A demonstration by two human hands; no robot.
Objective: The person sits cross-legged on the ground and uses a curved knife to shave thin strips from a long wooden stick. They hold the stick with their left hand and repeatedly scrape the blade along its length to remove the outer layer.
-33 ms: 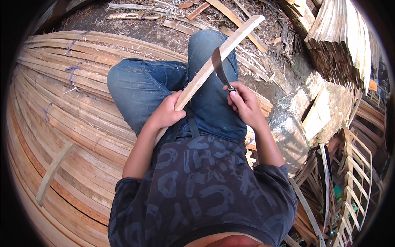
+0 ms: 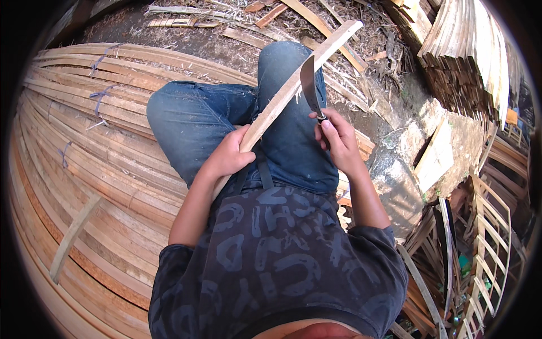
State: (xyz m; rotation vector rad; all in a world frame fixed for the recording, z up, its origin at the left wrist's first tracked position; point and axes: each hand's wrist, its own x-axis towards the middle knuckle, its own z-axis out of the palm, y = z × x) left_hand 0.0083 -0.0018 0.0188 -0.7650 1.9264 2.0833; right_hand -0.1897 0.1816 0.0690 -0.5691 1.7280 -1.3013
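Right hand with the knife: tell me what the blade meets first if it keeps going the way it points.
Probably the wooden slat: the right hand aims the knife up beside it, blade edge close against the wood. Depth is unclear.

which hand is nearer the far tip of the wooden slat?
Right. The right hand, gripping the knife, sits further up alongside the wooden slat; the left hand grips the slat lower down, near the lap.

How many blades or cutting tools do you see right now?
1. A curved knife in the right hand, its blade against the wooden slat held by the left hand. Others may lie hidden among the scrap.
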